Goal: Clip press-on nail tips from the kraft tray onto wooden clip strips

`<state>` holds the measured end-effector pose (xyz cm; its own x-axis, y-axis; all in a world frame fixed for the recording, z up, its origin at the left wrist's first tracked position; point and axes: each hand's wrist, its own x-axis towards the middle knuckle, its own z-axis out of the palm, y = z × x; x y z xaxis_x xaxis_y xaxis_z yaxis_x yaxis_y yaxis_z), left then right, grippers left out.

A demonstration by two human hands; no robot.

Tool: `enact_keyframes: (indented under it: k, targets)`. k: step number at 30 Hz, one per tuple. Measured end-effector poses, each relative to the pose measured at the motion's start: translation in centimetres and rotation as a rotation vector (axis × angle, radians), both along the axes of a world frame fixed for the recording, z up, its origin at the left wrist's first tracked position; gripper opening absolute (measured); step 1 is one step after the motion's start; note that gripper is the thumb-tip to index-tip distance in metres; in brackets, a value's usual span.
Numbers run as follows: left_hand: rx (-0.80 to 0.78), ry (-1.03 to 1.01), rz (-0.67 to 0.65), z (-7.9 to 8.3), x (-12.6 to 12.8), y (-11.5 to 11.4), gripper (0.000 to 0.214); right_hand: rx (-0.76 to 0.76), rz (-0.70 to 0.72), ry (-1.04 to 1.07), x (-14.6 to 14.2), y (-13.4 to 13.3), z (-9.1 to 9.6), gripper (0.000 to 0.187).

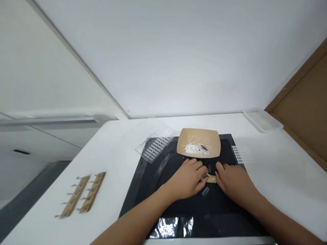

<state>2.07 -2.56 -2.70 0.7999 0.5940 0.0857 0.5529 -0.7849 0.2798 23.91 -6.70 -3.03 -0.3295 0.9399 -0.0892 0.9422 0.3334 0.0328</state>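
Observation:
Both my hands rest on a black mat [153, 183] on a white table. My left hand [187, 178] is curled, its fingertips pinched on a small clear piece I cannot make out. My right hand [233, 182] is closed on a small tan wooden block [211, 179] between the two hands. A clear fake nail [205, 192] lies on the mat just below them. Beyond the hands stands a brown paper tray [213, 137] holding white scraps and thin sticks.
A clear plastic tray of fake nails [155, 148] lies at the mat's far left corner. Two wooden racks with metal clips [83, 194] lie on the table to the left. A sheet of white dots [242, 153] is at right, a cork board [304, 112] beyond.

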Motion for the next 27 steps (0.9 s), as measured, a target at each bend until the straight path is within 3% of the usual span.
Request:
enact_keyframes:
  k: [7,14,18,23,27]
  targets:
    - [0.048,-0.003,-0.074,-0.5,-0.7,0.3,0.018,-0.004,0.014,-0.035,0.3,0.7,-0.9,0.015]
    - [0.06,-0.016,-0.064,-0.6,-0.7,0.3,0.017,-0.058,0.118,0.259,1.2,1.2,-1.5,0.013]
    - [0.062,-0.024,-0.056,-0.4,-1.0,0.4,0.017,-0.2,0.083,0.53,1.5,1.5,-0.5,0.014]
    - [0.005,-0.229,-0.024,-0.3,-1.5,0.8,0.043,-0.268,0.074,0.802,1.8,2.0,1.5,0.014]
    - [0.101,-0.45,0.049,-0.3,-1.3,0.9,0.019,-0.2,0.137,0.788,1.5,2.5,2.7,0.018]
